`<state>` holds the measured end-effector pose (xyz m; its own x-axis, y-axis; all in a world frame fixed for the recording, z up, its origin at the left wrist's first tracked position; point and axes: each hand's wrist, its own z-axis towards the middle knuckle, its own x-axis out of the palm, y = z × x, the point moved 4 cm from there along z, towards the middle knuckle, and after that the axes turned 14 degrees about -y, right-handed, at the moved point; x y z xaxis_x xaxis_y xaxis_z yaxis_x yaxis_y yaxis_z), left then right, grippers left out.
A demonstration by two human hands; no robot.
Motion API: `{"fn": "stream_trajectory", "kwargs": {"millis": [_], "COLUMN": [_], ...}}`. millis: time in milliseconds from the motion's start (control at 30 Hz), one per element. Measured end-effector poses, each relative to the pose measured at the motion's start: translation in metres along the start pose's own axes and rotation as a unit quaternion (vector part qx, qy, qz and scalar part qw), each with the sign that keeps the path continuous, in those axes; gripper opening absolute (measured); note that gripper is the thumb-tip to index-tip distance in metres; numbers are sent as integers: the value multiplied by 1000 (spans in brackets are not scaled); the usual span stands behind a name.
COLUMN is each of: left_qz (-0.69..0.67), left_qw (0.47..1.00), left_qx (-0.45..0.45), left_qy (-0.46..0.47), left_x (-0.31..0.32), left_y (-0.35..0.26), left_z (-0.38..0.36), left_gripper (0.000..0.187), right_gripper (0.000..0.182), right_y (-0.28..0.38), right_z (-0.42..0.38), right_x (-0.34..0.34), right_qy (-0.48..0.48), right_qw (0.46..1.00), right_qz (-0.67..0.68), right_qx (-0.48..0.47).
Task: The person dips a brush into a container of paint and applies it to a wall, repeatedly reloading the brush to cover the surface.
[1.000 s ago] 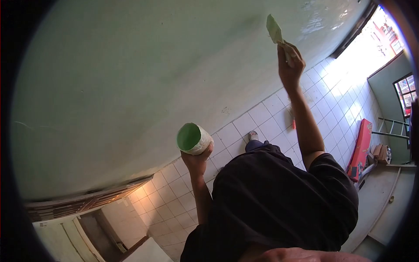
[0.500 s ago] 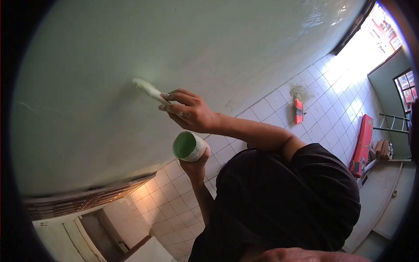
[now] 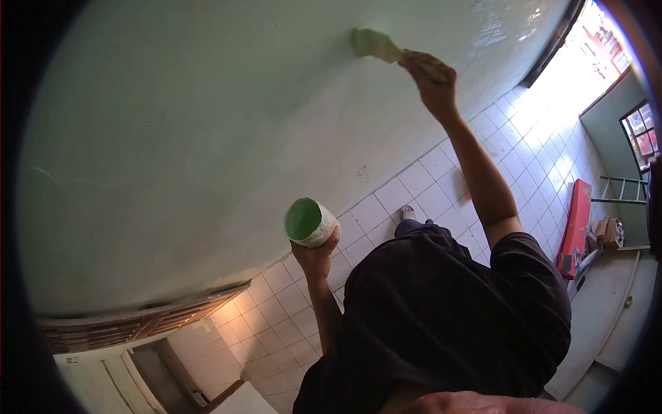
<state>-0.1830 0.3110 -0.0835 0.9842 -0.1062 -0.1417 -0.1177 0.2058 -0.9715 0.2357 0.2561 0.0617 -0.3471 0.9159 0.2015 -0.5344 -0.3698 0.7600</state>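
Observation:
My left hand (image 3: pixel 315 259) is wrapped round a paint pot (image 3: pixel 326 228), white and smeared outside, green inside, with its mouth tilted towards the wall. Up and to the right, my right hand (image 3: pixel 433 79) grips a paintbrush (image 3: pixel 376 45) by its handle. Its wide, pale green bristles appear to lie against the pale green wall (image 3: pixel 207 138). Most of the handle is hidden by the fingers. The wall has a glossy patch (image 3: pixel 493 27) near the top right.
White floor tiles (image 3: pixel 283 303) run along the wall's foot. A long red box (image 3: pixel 574 228) lies at the right, near a green metal ladder-like frame (image 3: pixel 620 190). Beyond is a bright doorway (image 3: pixel 586 62). Dark wooden slats (image 3: pixel 145 314) border the wall at lower left.
My right hand has carried the brush up and to the right along the wall, with the arm stretching out. My left hand and the pot have shifted slightly right. A foot has come into view.

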Motion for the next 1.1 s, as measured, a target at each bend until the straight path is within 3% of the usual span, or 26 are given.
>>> {"fn": "stream_trajectory", "kwargs": {"millis": [133,200,233,300,467,533,633,700,800,1067,1100], "left_qz": [-8,-24,-25,-30,-9,-3,10,-49,-3,-28,-33], "left_qw": [1000,1000,1000,1000,1000,1000,999,997,999,999,999], "left_qx": [17,16,16,4,9,4,-8,-27,-7,-11,-2], "left_qy": [3,7,8,-2,-19,-29,-36,-52,-40,-21,-22], "left_x": [5,11,10,6,3,-1,-8,-6,-5,6,7], "left_y": [2,-1,-2,-3,-7,-6,-5,-10,0,-4,-4], "left_z": [2,0,-1,-3,-6,-8,-15,-17,-18,-17,-18], "left_gripper": [76,75,75,75,77,77,76,76,77,75,75], "right_gripper": [14,13,11,11,24,33,30,30,19,6,6], "right_y": [6,21,27,35,58,86,123,129,122,30,24], "right_z": [20,21,17,-3,-91,-126,-160,-164,-153,-38,-20], "right_x": [-31,-37,-27,8,124,151,174,179,173,49,30], "right_qy": [-77,-171,-198,-185,-104,-13,61,83,170,7,-29], "right_qw": [995,956,935,909,941,959,963,962,945,995,989], "right_qz": [-42,-177,-169,-225,-109,-43,46,70,182,22,7], "right_qx": [-52,-162,-241,-297,-302,-281,-260,-249,-213,-99,-147]}}
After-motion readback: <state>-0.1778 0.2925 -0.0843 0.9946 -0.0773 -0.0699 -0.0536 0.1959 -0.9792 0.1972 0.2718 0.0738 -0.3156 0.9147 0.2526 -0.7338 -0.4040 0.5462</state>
